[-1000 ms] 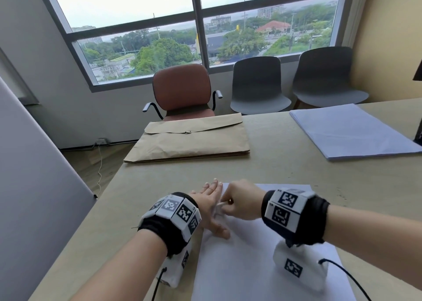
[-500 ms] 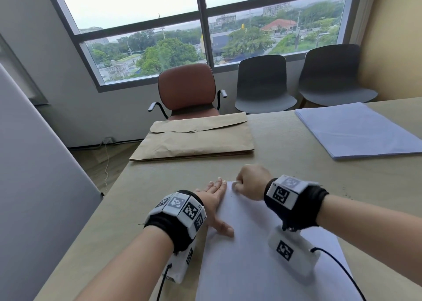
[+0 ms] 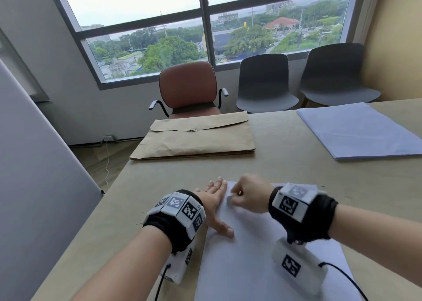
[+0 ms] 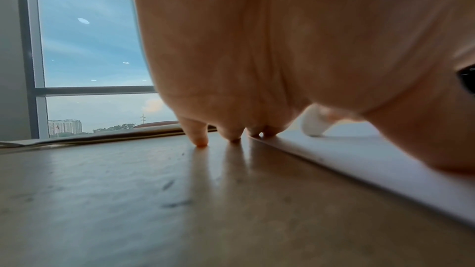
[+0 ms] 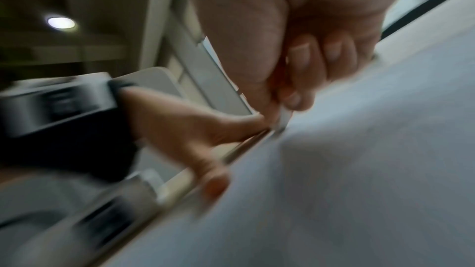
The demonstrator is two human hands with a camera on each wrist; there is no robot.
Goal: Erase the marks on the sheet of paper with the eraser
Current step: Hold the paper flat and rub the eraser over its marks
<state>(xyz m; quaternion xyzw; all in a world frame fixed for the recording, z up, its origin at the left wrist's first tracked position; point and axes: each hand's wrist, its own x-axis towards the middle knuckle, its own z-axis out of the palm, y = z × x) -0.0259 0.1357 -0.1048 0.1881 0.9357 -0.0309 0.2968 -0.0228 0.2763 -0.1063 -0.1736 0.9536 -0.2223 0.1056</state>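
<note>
A white sheet of paper (image 3: 251, 262) lies on the tan table in front of me. My left hand (image 3: 214, 200) lies flat with straight fingers on the sheet's left edge, thumb on the paper. My right hand (image 3: 246, 198) pinches a small white eraser (image 3: 229, 198) and holds its tip down on the sheet near the top left corner. From the left wrist the eraser (image 4: 315, 122) shows as a white stub touching the paper (image 4: 372, 161). The blurred right wrist view shows the eraser (image 5: 284, 118) between thumb and fingers. No marks are visible on the sheet.
A brown envelope (image 3: 196, 138) lies at the table's far side, and a stack of pale blue paper (image 3: 363, 129) at the far right. A brown armchair (image 3: 189, 88) and two grey chairs (image 3: 265, 81) stand beyond the table under the window.
My right hand with the eraser moved up toward the sheet's top corner, then back down and left a little. The left hand stays pressed on the sheet's edge.
</note>
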